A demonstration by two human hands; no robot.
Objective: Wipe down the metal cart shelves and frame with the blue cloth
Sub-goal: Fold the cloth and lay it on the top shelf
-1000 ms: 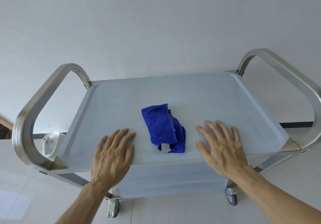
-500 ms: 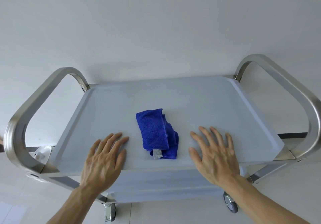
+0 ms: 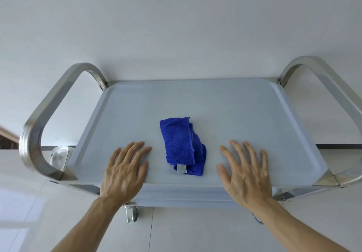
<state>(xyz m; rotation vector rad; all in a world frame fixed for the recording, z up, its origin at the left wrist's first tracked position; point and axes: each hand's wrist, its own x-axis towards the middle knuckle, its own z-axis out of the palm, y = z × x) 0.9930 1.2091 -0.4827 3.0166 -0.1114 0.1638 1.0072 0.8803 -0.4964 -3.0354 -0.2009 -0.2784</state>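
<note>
1. Hands: left hand [image 3: 124, 170] and right hand [image 3: 245, 170] both lie flat, palms down, fingers straight and spread, on the near part of the top shelf [image 3: 244, 114]. Neither grips anything.
2. Change: over the last second both hands have kept this flat pose, one either side of the cloth [image 3: 183, 146]. Only the view has shifted; the cart sits more squarely in frame. No reach toward the cloth is evident.
3. Cloth: blue, loosely folded, lying on the top shelf between the hands, near both and touching neither. Position on the shelf unchanged.
4. Assessment: wiping appears not yet begun. Shelves and frame [image 3: 33, 134] look untouched by the cloth; picking it up is judged the next step.
5. Labels: a small grey tag [image 3: 181, 169] hangs at the cloth's near end. Print on it is too small to read. No brand or writing is visible on the cart.
6. Surroundings: a white object [image 3: 58, 156] sits on the floor beyond the left frame loop; a caster [image 3: 131, 214] shows beneath the near edge.
</note>
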